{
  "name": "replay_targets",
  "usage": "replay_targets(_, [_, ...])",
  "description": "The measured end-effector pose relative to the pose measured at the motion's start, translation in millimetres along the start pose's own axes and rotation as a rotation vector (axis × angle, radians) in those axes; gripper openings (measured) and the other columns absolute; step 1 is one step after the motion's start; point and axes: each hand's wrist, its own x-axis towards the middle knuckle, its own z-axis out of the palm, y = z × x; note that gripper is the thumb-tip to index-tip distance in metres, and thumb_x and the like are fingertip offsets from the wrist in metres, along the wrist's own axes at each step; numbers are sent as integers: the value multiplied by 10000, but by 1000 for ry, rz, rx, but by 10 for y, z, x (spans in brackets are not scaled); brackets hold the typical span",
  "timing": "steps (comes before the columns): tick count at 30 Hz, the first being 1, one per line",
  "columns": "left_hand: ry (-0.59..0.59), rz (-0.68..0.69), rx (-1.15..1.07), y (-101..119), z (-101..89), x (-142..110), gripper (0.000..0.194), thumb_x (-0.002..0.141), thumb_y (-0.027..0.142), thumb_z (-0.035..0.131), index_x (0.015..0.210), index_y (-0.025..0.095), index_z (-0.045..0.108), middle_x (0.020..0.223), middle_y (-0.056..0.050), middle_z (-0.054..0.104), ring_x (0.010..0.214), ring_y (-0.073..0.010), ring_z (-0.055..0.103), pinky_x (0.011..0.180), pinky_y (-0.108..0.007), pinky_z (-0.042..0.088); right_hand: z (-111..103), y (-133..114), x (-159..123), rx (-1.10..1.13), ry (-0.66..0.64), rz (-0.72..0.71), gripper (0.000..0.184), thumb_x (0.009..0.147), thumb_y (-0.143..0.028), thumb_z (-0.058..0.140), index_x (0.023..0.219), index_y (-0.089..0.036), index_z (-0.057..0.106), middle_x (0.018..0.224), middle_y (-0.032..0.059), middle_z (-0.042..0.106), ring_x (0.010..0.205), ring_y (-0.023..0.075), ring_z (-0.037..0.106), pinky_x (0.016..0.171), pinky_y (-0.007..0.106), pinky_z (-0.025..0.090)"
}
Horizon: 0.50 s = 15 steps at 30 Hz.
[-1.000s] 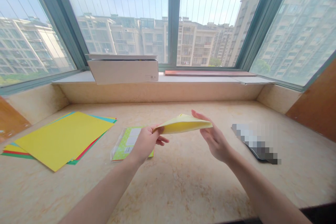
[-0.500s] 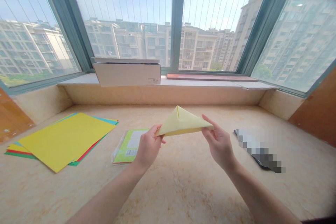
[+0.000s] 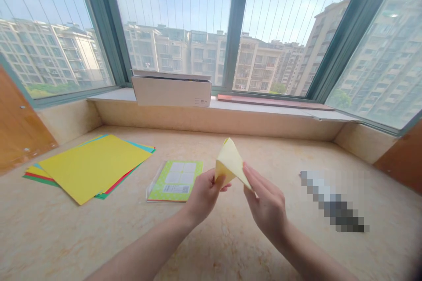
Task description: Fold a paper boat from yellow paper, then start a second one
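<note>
Indoors, folded paper point(image 3: 232, 159) above marbled surface point(image 3: 217, 241), windows point(image 3: 178, 13)

Partly out of sight on the worktop point(image 3: 217, 246): fingers, sheets and a masked object
Coarse pixel blocks cover the dark object point(image 3: 332, 202) toward the worktop's right edge, so what it is cannot be told. Some fingers of the left hand point(image 3: 204, 193) and right hand point(image 3: 268, 202) are lost behind the folded yellow paper point(image 3: 231, 158), whose far side is hidden too. The left hand overlaps the near right corner of the green packet point(image 3: 178, 173), and the packet's print is too small to read, like that on the white box point(image 3: 171, 92). Toward the worktop's left edge, a yellow sheet point(image 3: 95, 167) covers all but slivers of the coloured sheets point(image 3: 41, 180) beneath. The picture's bottom edge crops both forearms point(image 3: 145, 250).
</note>
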Motion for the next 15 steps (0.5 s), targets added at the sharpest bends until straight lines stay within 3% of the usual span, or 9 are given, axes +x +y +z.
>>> replay_targets(2, [-87, 29, -117, 33, 68, -31, 375, 878, 516, 662, 873, 145, 712, 906, -95, 737, 907, -264, 695, 838, -365, 555, 26, -69, 22, -93, -77, -121, 699, 942, -84, 564, 1566, -303, 339, 1480, 85, 516, 1332, 301, 535, 1086, 543, 478])
replay_targets(5, [-204, 58, -284, 80, 117, -96, 282, 840, 374, 724, 1024, 160, 735, 1053, -99, 735, 1057, -285, 650, 973, -393, 496, 50, -136, 46, -238, -117, -184, 746, 940, -66, 551, 1594, -281, 261, 1501, 97, 493, 1401, 309, 450, 1134, 593, 384])
replay_targets(9, [-367, 48, -544, 75, 114, -155, 452, 811, 378, 756, 1209, 174, 688, 1168, -128, 698, 1147, -312, 624, 1019, -430, 469, 49, -169, 24, -324, -133, -215, 731, 938, -101, 540, 1598, -231, 252, 1548, 126, 433, 1441, 318, 382, 1170, 601, 296])
replay_targets(15, [-247, 3, -541, 64, 124, -132, 351, 886, 414, 723, 1117, 150, 722, 1109, -126, 721, 1057, -278, 672, 972, -424, 505, 34, -185, 5, -224, -223, -163, 717, 873, -79, 452, 1565, -212, 321, 1592, 115, 364, 1462, 323, 332, 1172, 616, 260])
